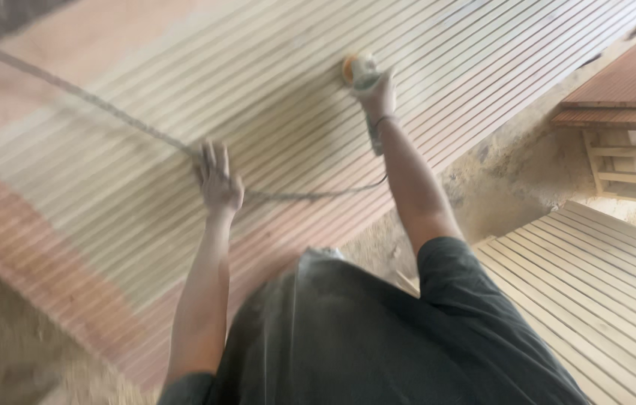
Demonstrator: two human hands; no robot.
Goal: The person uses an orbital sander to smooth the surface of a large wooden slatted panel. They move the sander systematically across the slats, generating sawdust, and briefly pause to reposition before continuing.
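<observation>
Right hand (378, 94) grips sander (357, 67) upper centre; left hand (218, 180) flat, fingers spread, on grooved panel (145, 172), w/ cord (108, 112) close by — could snag.

Slatted panel (183, 135): left hand (218, 182) flat at centre, right hand (375, 94) with sander (357, 67) beyond it, cord (108, 112) trailing toward the far-left corner.

The power sander (357, 69) is a small hand-held tool with an orange-and-pale body, blurred in the head view, set pad-down on the grooved wooden panel (273, 97) near its far side. That panel is large and flat, ribbed with long parallel grooves, pale across its middle and reddish-brown along its nearer edge and far corner. The sander's cord (108, 112) trails in a long line across the panel's surface.
</observation>
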